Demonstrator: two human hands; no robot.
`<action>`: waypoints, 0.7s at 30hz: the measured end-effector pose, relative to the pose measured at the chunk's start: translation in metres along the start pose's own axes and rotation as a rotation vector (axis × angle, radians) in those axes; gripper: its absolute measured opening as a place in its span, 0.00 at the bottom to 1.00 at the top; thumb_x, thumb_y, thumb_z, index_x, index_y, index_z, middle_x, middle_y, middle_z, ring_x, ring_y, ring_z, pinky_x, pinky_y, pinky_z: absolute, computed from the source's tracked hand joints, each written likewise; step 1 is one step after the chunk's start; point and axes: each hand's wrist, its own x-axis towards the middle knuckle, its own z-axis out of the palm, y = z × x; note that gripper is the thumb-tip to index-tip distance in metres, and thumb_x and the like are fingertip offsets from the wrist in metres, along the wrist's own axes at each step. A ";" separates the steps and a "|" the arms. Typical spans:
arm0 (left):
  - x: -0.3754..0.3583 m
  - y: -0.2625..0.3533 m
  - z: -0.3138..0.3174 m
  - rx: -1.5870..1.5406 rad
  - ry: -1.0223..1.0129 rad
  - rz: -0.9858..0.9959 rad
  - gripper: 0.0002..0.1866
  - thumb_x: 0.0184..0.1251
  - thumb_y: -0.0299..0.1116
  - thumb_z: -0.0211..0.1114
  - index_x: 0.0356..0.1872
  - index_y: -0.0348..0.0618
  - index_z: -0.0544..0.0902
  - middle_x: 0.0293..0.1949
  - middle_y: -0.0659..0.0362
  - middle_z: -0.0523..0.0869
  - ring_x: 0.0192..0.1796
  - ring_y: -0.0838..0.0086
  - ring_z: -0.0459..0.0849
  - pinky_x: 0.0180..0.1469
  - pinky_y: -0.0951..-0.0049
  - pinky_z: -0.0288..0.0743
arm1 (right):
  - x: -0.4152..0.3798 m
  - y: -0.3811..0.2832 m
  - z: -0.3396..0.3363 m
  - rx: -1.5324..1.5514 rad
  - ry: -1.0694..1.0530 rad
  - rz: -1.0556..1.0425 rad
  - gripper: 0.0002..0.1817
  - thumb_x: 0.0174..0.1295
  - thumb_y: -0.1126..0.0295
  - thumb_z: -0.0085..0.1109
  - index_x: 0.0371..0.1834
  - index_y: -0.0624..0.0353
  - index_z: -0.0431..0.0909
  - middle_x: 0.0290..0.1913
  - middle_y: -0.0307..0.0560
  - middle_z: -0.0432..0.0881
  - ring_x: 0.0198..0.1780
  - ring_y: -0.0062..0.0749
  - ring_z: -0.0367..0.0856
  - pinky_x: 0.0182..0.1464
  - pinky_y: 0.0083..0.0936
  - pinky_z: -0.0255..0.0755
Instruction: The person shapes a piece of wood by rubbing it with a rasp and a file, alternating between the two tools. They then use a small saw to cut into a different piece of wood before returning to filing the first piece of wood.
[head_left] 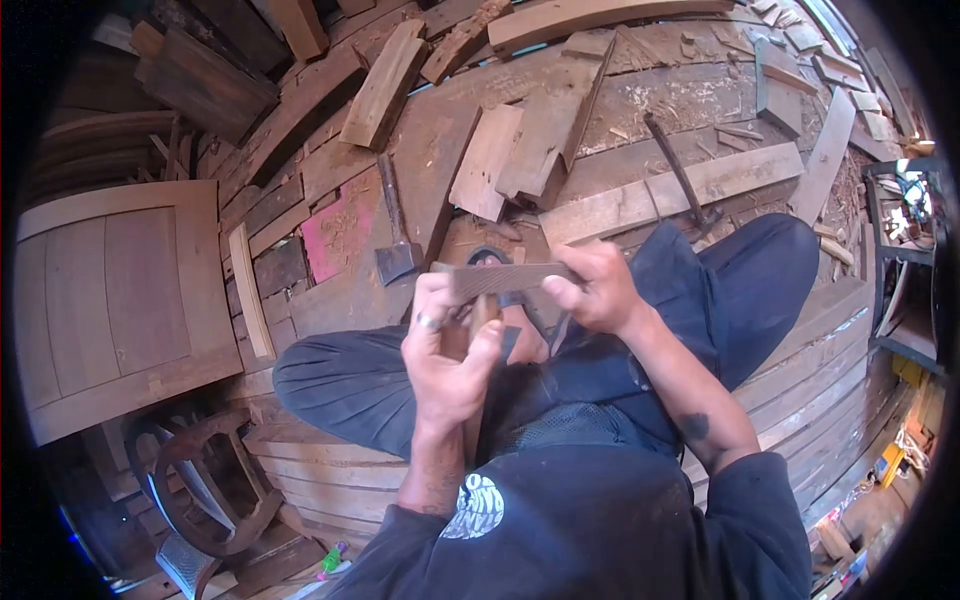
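Note:
In front of my lap, both hands hold a short brown wooden piece point(508, 281) with fine slanting lines on its face. My left hand point(448, 350), a ring on one finger, is closed around its left end. Its thumb lies against a rounded, lighter wooden part point(484, 312) just below; I cannot tell whether the two are joined. My right hand point(598, 288) pinches the right end between thumb and fingers. Beyond my left hand, a hatchet point(398, 258) lies on the floorboards. A long-handled tool with a metal head point(703, 222) leans by my right knee.
Several wood blocks and offcuts point(487, 160) lie ahead among shavings. A long board point(670, 193) crosses to the right. At left are a panelled wooden door point(120, 290) and a curved wooden frame point(215, 490). A dark shelf unit point(908, 270) stands far right.

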 end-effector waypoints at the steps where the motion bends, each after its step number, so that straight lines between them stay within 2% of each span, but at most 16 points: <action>1: 0.002 -0.002 -0.007 0.018 -0.045 0.083 0.21 0.64 0.14 0.65 0.59 0.27 0.80 0.55 0.55 0.76 0.61 0.72 0.79 0.64 0.70 0.75 | -0.004 0.005 0.000 0.056 -0.001 0.073 0.21 0.64 0.53 0.67 0.27 0.61 0.78 0.21 0.55 0.79 0.24 0.50 0.83 0.27 0.41 0.74; 4: -0.005 -0.001 0.008 -0.110 -0.055 -0.176 0.21 0.64 0.14 0.64 0.59 0.26 0.80 0.54 0.54 0.74 0.59 0.71 0.80 0.64 0.70 0.76 | 0.000 -0.014 -0.002 0.056 -0.036 -0.045 0.21 0.65 0.54 0.66 0.26 0.62 0.77 0.21 0.55 0.77 0.23 0.51 0.82 0.27 0.41 0.72; 5: -0.005 -0.002 0.011 0.036 -0.071 -0.076 0.21 0.65 0.13 0.62 0.60 0.26 0.80 0.54 0.53 0.74 0.57 0.70 0.81 0.61 0.69 0.78 | 0.004 -0.023 -0.002 0.070 -0.016 -0.087 0.22 0.66 0.53 0.66 0.25 0.62 0.76 0.21 0.55 0.77 0.23 0.52 0.81 0.27 0.42 0.71; 8: -0.003 0.007 0.003 -0.105 -0.051 -0.062 0.21 0.66 0.13 0.61 0.61 0.24 0.80 0.54 0.54 0.74 0.56 0.70 0.82 0.57 0.69 0.81 | -0.008 -0.004 -0.001 0.074 -0.051 0.016 0.23 0.67 0.53 0.65 0.25 0.62 0.76 0.21 0.55 0.76 0.23 0.52 0.81 0.27 0.42 0.72; 9: 0.003 0.003 -0.003 -0.056 -0.097 0.063 0.21 0.67 0.13 0.60 0.61 0.22 0.79 0.54 0.53 0.75 0.53 0.71 0.83 0.52 0.70 0.83 | -0.007 -0.002 -0.002 0.154 -0.076 0.092 0.22 0.67 0.53 0.65 0.26 0.62 0.76 0.20 0.55 0.76 0.24 0.53 0.81 0.28 0.42 0.71; 12: -0.008 0.001 0.011 -0.207 -0.089 -0.125 0.20 0.69 0.14 0.60 0.62 0.23 0.79 0.55 0.52 0.74 0.49 0.72 0.85 0.49 0.71 0.83 | -0.009 -0.009 -0.003 0.173 -0.074 0.021 0.22 0.66 0.53 0.66 0.27 0.62 0.76 0.21 0.55 0.76 0.24 0.52 0.81 0.28 0.41 0.71; 13: -0.008 0.002 0.014 -0.126 -0.144 -0.080 0.21 0.71 0.16 0.60 0.64 0.24 0.78 0.55 0.51 0.76 0.45 0.73 0.86 0.46 0.72 0.83 | -0.003 -0.018 -0.006 0.203 -0.104 -0.040 0.20 0.64 0.55 0.67 0.27 0.62 0.77 0.21 0.54 0.77 0.23 0.51 0.80 0.28 0.41 0.72; 15: -0.008 0.009 0.015 -0.130 -0.108 -0.092 0.23 0.67 0.20 0.62 0.63 0.24 0.77 0.48 0.52 0.79 0.43 0.73 0.84 0.39 0.76 0.79 | 0.001 -0.020 -0.009 0.145 -0.085 -0.154 0.19 0.63 0.55 0.67 0.27 0.62 0.77 0.21 0.54 0.77 0.23 0.50 0.80 0.28 0.41 0.72; 16: -0.008 0.012 0.014 -0.132 -0.085 -0.094 0.24 0.64 0.22 0.62 0.62 0.25 0.76 0.45 0.53 0.81 0.41 0.73 0.83 0.35 0.77 0.77 | -0.004 -0.011 -0.007 0.147 -0.088 -0.090 0.20 0.63 0.55 0.67 0.28 0.62 0.77 0.21 0.54 0.76 0.23 0.50 0.80 0.28 0.40 0.72; 17: -0.005 0.009 0.011 -0.053 -0.058 -0.036 0.24 0.67 0.25 0.63 0.62 0.26 0.75 0.41 0.53 0.81 0.37 0.74 0.82 0.33 0.77 0.77 | -0.009 -0.002 -0.004 0.149 -0.090 -0.025 0.20 0.62 0.55 0.66 0.28 0.63 0.77 0.21 0.55 0.76 0.23 0.49 0.79 0.28 0.40 0.72; 20: -0.006 0.000 0.006 -0.272 -0.167 -0.101 0.20 0.74 0.23 0.62 0.64 0.25 0.81 0.54 0.51 0.75 0.39 0.73 0.86 0.38 0.76 0.81 | -0.008 -0.003 -0.005 0.166 -0.088 -0.049 0.21 0.61 0.53 0.66 0.29 0.63 0.77 0.22 0.55 0.76 0.24 0.50 0.79 0.29 0.41 0.72; 21: -0.007 -0.004 0.004 -0.063 -0.208 0.033 0.21 0.75 0.27 0.63 0.64 0.25 0.81 0.54 0.50 0.74 0.39 0.73 0.86 0.36 0.76 0.80 | -0.005 -0.008 -0.006 0.178 -0.089 -0.092 0.21 0.61 0.54 0.66 0.29 0.64 0.78 0.23 0.56 0.77 0.24 0.50 0.80 0.29 0.41 0.72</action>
